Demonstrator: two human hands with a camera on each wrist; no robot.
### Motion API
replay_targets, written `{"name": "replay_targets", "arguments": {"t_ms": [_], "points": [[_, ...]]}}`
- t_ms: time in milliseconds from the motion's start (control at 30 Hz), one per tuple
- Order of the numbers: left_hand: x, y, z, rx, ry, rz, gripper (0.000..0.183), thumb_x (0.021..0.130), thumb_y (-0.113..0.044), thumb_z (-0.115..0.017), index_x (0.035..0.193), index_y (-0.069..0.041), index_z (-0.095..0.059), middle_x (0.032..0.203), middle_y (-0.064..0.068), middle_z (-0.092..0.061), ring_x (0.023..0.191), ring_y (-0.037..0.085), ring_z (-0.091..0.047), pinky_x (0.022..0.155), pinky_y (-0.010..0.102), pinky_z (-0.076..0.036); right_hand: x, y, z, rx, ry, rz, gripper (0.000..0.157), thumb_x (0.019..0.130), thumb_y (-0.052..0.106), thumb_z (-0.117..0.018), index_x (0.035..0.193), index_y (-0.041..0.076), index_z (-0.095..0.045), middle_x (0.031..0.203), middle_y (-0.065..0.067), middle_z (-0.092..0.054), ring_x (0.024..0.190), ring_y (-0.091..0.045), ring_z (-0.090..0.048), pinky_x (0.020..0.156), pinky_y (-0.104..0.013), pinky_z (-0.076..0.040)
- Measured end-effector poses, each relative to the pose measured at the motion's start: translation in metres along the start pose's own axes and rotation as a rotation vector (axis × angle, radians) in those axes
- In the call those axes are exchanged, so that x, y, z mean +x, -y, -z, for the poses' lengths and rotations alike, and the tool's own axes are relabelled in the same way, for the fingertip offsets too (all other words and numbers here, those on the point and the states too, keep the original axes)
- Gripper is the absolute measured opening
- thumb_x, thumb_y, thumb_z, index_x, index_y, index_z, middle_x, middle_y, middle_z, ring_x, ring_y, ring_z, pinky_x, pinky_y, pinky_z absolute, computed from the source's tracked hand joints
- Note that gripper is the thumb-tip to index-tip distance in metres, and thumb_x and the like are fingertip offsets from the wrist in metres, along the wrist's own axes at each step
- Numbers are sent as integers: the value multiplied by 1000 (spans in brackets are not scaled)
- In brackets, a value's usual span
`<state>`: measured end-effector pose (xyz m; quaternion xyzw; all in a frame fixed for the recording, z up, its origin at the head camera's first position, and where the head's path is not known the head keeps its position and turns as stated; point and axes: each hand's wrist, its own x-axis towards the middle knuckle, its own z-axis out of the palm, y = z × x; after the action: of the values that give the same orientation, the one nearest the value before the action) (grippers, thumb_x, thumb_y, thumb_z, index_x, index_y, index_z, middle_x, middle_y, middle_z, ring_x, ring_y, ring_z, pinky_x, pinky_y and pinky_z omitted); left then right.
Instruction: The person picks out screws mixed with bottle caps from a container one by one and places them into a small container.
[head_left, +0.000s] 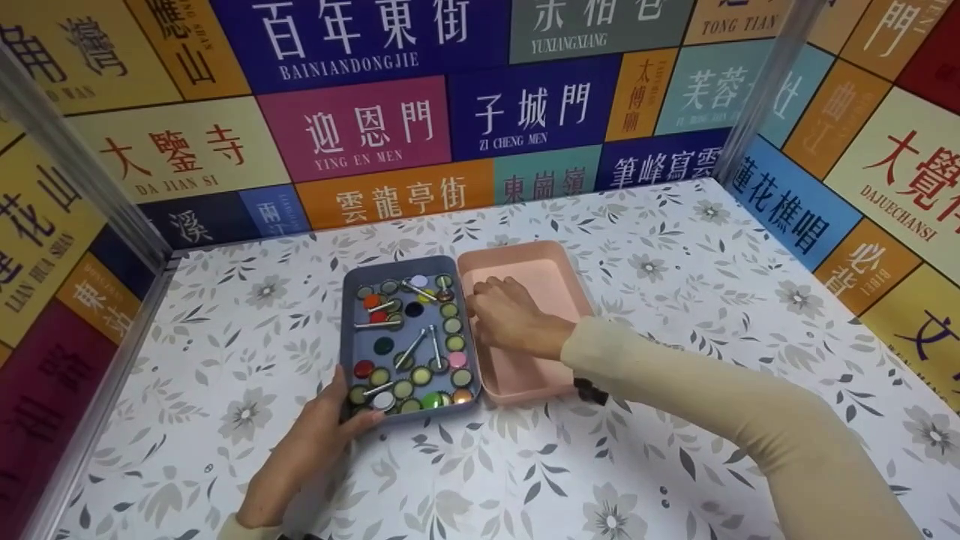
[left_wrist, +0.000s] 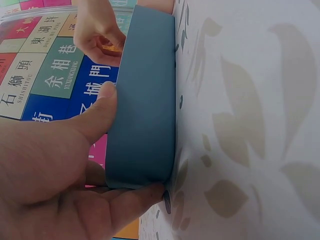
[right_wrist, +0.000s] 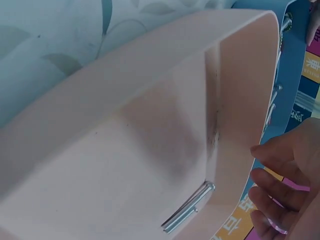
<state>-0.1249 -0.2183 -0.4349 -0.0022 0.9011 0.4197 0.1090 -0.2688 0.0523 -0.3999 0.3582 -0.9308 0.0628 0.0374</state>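
Note:
My left hand (head_left: 311, 427) grips the near left corner of a blue-grey tray (head_left: 401, 266), with thumb and fingers on its outer walls. Bottle caps (head_left: 403, 388) of several colours lie in that tray, many showing their pale insides. Silver screws (head_left: 411, 349) are scattered among them. Over the left wall of a pink tray (head_left: 544, 281), right beside the blue-grey one, is my right hand (head_left: 510, 315). Its fingers (right_wrist: 272, 197) are loosely curled, and nothing shows in their grasp in the right wrist view. Two silver screws (right_wrist: 189, 207) lie together on the pink tray's floor.
Both trays stand on a table (head_left: 645, 450) with a white floral cover. Walls of coloured panels (head_left: 360, 127) with Chinese lettering enclose the back and sides, with metal posts (head_left: 124, 172) at the corners.

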Motion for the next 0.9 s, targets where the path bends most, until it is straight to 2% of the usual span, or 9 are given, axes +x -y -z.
{"name": "replay_targets", "arguments": {"t_ms": [133,300,500,667,767,900], "points": [[1,-1,0,-16,0,-9,102,94,-31,-69,159,0,1,161,22,-33,150,37,-31,124,55,-21,-1,5,-1,17,-15,14,25,81,8,-70,105,9,-78,99,-13,-73,91,-33,-63,79,-48,-50],[2,0,0,-6,3,12,102,94,-33,-69,160,-1,3,161,22,-33,150,37,-31,125,54,-20,-3,8,-1,47,-40,39,20,83,12,-73,101,6,-79,96,-14,-73,87,-34,-65,78,-50,-51],[3,1,0,4,8,30,104,94,-35,-69,159,-1,4,161,23,-32,150,38,-31,125,55,-19,-3,13,1,60,-42,66,25,76,3,-71,99,6,-78,97,-12,-75,87,-32,-67,78,-49,-52],[2,0,0,10,11,43,105,94,-37,-69,159,1,4,162,23,-29,151,38,-27,125,55,-18,-3,20,-4,88,-70,120,27,72,-2,-68,95,6,-79,95,-9,-76,86,-29,-70,75,-45,-56],[1,0,0,10,11,43,105,94,-38,-69,158,1,4,162,24,-27,152,38,-26,125,55,-18,-4,25,-8,92,-79,155,20,74,0,-70,91,8,-79,91,-6,-76,84,-27,-71,73,-42,-58],[0,-1,0,12,9,41,104,94,-37,-68,158,3,3,162,25,-27,151,39,-26,125,55,-19,-6,33,-10,99,-35,153,16,76,7,-74,91,11,-79,92,-4,-75,86,-25,-69,74,-41,-57]]}}
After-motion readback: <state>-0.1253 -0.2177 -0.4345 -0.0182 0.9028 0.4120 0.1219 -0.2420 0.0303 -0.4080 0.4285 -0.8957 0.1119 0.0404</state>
